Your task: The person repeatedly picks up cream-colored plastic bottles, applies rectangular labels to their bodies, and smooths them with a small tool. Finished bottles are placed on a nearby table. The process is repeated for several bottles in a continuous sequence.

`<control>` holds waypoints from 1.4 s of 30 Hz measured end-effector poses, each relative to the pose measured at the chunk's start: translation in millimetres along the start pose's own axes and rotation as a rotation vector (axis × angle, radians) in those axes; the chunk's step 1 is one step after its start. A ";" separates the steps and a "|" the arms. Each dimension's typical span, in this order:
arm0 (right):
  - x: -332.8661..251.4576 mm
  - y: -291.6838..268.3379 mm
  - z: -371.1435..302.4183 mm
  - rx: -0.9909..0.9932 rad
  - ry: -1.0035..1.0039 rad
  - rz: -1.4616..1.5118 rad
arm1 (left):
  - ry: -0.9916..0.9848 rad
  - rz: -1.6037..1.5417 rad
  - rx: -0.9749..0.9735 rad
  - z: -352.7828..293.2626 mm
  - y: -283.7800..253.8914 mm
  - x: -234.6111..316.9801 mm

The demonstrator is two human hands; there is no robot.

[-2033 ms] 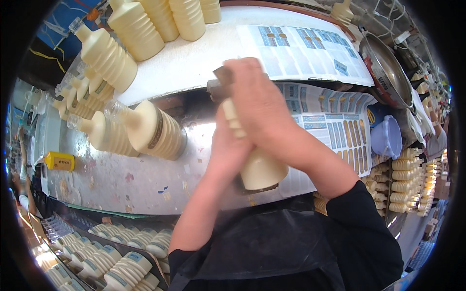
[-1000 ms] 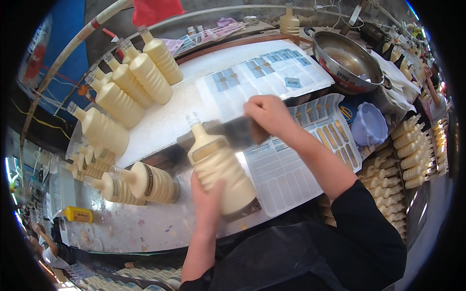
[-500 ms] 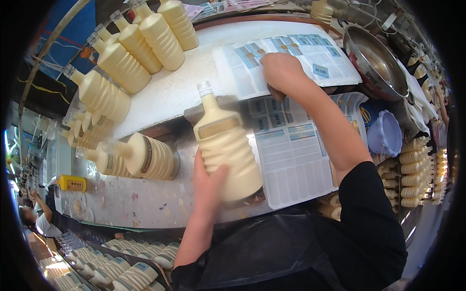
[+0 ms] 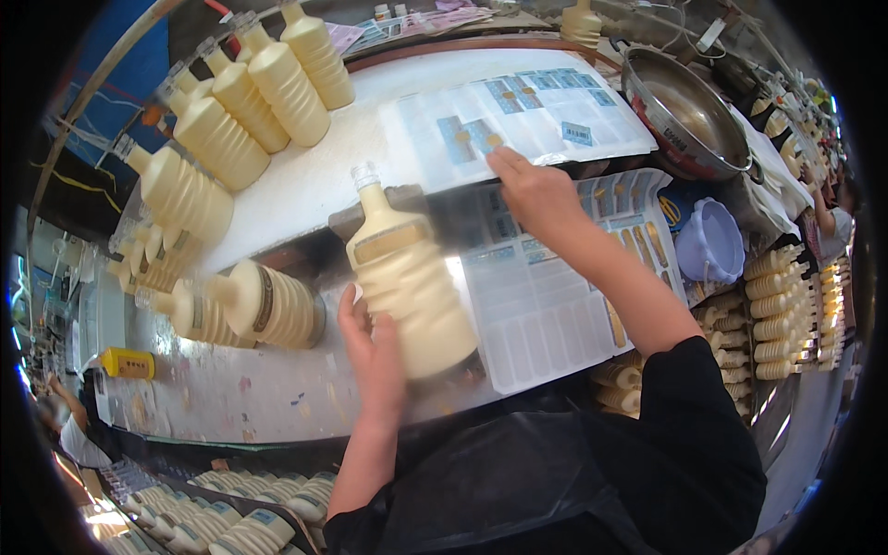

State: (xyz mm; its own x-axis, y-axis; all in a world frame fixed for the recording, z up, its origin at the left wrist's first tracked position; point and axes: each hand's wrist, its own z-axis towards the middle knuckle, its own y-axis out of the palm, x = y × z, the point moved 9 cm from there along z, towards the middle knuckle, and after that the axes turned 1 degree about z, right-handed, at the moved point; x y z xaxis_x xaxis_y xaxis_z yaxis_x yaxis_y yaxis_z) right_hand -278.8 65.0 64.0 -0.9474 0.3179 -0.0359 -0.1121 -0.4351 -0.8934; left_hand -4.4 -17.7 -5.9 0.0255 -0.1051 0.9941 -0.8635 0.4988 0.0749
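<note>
On my feed, the left hand [image 4: 372, 342] lies against the left side of a cream-coloured bottle [image 4: 407, 287], thumb angled toward the ribbed front and fingers curled beside it; how firmly it grips, I cannot tell. That bottle sits near the middle of the table [image 4: 268, 398], base toward the wearer's body and clear neck pointing away, a brown-gold band [image 4: 388, 242] across its shoulder and a dark block [image 4: 403, 196] just beside its neck. The right hand [image 4: 498, 159] reaches forward, thumb and fingers drawn together at the lower edge of a blue label [image 4: 481, 129] on the upper sheet [image 4: 532, 129]; whether they have closed on it, I cannot make out. Beneath that arm I see the lower sheet [image 4: 527, 324], with rows of blank places and some gold strips [image 4: 658, 242]. To the left, two banded bottles [image 4: 277, 310] stand close together, near a yellow container [image 4: 129, 363]. More cream bottles [image 4: 222, 139] are grouped on the white board [image 4: 361, 129] beyond. On my right are a wide metal pan [image 4: 684, 102], a lavender bucket [image 4: 710, 242] and stacked bottles [image 4: 772, 305]; labelled bottles [image 4: 240, 527] fill the lower left.
</note>
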 end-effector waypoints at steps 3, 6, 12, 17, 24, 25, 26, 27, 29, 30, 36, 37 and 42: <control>2.6 -15.4 -10.7 0.335 -0.188 -0.077 | 0.072 0.205 -0.035 -15.8 -5.5 -6.8; 5.9 -25.8 -15.7 0.259 -0.213 -0.032 | 0.109 0.235 -0.087 -35.4 -2.3 -10.2; -37.4 -46.8 -22.8 -0.184 0.202 0.714 | 0.091 0.116 -0.137 -41.3 1.2 -11.2; -158.4 -90.7 -75.7 -0.075 -0.715 0.331 | 0.037 0.008 -0.260 -44.2 3.3 -2.1; -155.6 -71.0 -106.5 0.130 -0.866 0.204 | 0.075 -0.039 -0.158 -29.5 -3.1 -14.2; -154.0 -70.3 -108.0 0.153 -0.869 0.206 | 0.074 -0.034 -0.129 -30.0 -0.8 -12.5; -152.5 -70.1 -109.6 0.177 -0.872 0.208 | 0.073 -0.030 -0.100 -30.6 0.7 -11.3; -151.1 -70.0 -111.0 0.198 -0.874 0.210 | 0.070 -0.026 -0.072 -30.7 0.1 -11.4; -146.0 -70.3 -111.7 0.222 -0.864 0.265 | 0.091 -0.002 -0.044 -29.3 -0.7 -11.2; -143.7 -70.3 -112.6 0.235 -0.860 0.293 | 0.101 0.010 -0.030 -29.0 -1.3 -11.7; -137.3 -59.2 -123.8 0.166 -0.834 0.202 | 0.206 0.038 -0.005 -29.6 -8.3 -17.6; -129.7 -53.9 -125.4 0.124 -0.792 0.224 | 0.180 0.024 0.006 -28.4 -12.3 -20.9; -92.8 -18.2 -109.7 -0.169 0.015 0.763 | 0.201 -0.139 0.014 -33.4 -7.6 -10.9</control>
State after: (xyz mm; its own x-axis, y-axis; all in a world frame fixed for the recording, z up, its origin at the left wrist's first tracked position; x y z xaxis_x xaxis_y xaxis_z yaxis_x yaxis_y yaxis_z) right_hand -156.0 135.9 34.4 -0.7399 -0.0055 -0.6727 0.6169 -0.4043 -0.6752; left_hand 18.7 8.4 -14.7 0.2429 0.0024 0.9700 -0.8518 0.4790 0.2122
